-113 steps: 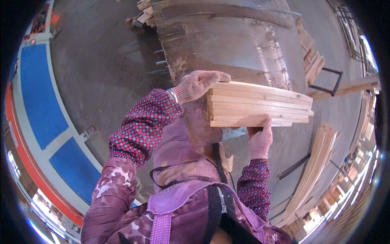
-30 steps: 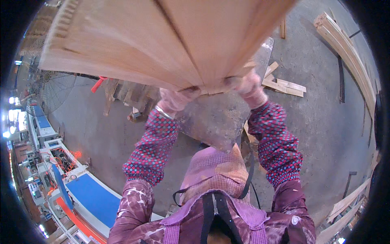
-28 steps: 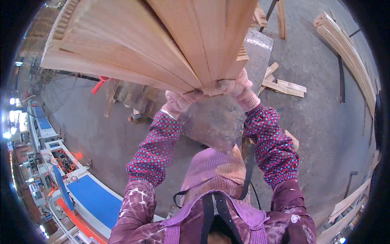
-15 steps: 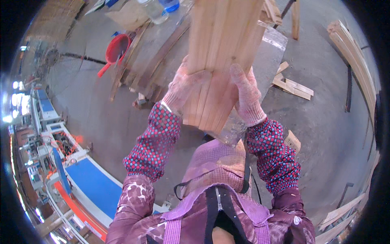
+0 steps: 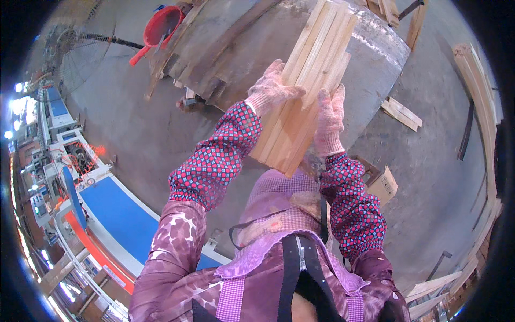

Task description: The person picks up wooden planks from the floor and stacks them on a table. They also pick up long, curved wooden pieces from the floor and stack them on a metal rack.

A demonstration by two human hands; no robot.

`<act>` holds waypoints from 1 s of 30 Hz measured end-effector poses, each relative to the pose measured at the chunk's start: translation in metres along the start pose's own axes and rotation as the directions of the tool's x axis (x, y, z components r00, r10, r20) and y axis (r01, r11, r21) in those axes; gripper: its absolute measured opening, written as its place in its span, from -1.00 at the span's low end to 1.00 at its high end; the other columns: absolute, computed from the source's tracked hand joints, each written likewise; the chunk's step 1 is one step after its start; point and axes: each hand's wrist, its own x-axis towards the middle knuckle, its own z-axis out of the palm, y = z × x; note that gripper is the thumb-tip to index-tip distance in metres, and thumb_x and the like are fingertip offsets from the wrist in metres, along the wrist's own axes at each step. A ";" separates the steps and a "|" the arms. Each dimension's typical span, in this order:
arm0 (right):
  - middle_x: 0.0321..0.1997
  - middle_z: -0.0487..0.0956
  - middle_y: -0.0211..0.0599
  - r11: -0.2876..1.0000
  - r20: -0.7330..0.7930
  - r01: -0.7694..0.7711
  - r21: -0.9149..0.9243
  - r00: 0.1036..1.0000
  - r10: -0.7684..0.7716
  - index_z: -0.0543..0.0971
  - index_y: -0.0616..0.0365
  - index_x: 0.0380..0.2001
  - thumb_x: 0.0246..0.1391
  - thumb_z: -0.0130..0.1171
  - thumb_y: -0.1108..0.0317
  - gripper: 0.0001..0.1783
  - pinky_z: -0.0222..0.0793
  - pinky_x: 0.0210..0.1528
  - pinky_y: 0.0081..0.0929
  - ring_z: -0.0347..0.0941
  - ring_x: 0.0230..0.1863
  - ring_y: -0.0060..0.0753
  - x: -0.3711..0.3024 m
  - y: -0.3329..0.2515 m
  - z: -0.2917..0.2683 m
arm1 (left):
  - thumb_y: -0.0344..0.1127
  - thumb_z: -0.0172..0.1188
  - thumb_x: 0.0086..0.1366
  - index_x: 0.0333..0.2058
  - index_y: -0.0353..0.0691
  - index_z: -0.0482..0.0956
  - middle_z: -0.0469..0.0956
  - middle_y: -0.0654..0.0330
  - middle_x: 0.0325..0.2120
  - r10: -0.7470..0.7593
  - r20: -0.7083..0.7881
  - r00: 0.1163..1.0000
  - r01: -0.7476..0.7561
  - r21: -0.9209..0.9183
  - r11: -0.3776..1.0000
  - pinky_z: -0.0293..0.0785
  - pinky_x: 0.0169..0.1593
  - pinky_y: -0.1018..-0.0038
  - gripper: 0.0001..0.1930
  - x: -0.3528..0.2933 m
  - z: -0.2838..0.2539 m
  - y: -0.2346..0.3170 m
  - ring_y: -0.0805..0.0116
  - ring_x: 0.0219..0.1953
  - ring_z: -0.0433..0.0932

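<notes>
A bundle of pale wooden slats (image 5: 306, 80) is held out in front of me, tilted away and up to the right. My left hand (image 5: 271, 88), in a knit glove, grips the bundle's left side. My right hand (image 5: 328, 121), also gloved, presses against its right side lower down. Both forearms wear red patterned sleeves. Beneath the bundle lies a large grey metal-topped table (image 5: 375, 59) with dark boards on it.
A red plastic basin (image 5: 161, 27) sits at the upper left by a floor fan (image 5: 70, 59). A blue-topped machine (image 5: 112, 214) stands at the left. Long wooden strips (image 5: 477, 96) lean at the right; short offcuts (image 5: 401, 112) and a box (image 5: 382, 185) lie on the concrete floor.
The slat bundle has swung from close above my head down and away, now lying out over the grey table. Both hands stayed on it, and my view turned toward the table.
</notes>
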 end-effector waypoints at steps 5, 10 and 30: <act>0.15 0.25 -0.09 0.995 -0.097 -0.023 -0.098 0.995 0.014 -0.07 0.30 0.23 0.08 0.09 0.24 -0.21 0.14 0.14 -0.40 0.22 0.12 -0.29 0.012 -0.002 0.024 | 0.03 0.35 -0.10 0.16 -0.23 0.17 0.30 0.04 0.09 -0.008 0.020 1.000 0.006 0.102 0.995 0.16 0.18 0.35 -0.11 0.015 -0.025 0.010 0.17 0.14 0.28; 0.05 0.34 -0.16 0.976 -0.170 -0.015 -0.219 0.985 -0.023 0.05 0.23 0.19 0.08 0.08 0.23 -0.31 0.23 0.06 -0.37 0.29 0.02 -0.32 0.022 0.009 0.044 | 0.11 0.29 -0.10 0.03 -0.17 0.38 0.41 0.09 0.00 -0.106 0.052 0.993 0.093 0.215 0.972 0.25 0.11 0.34 -0.26 0.028 -0.042 0.019 0.18 0.06 0.38; -0.05 0.34 -0.17 0.972 0.022 -0.011 -0.235 1.000 0.017 0.37 0.21 -0.06 0.14 -0.13 0.22 -0.63 0.22 0.05 -0.43 0.28 -0.01 -0.29 0.062 0.030 0.020 | -0.31 0.09 0.23 0.03 -0.30 0.39 0.42 0.16 0.01 -0.397 -0.619 0.677 -0.435 -0.773 0.462 0.20 0.14 0.49 -0.60 -0.135 0.001 -0.120 0.38 0.06 0.34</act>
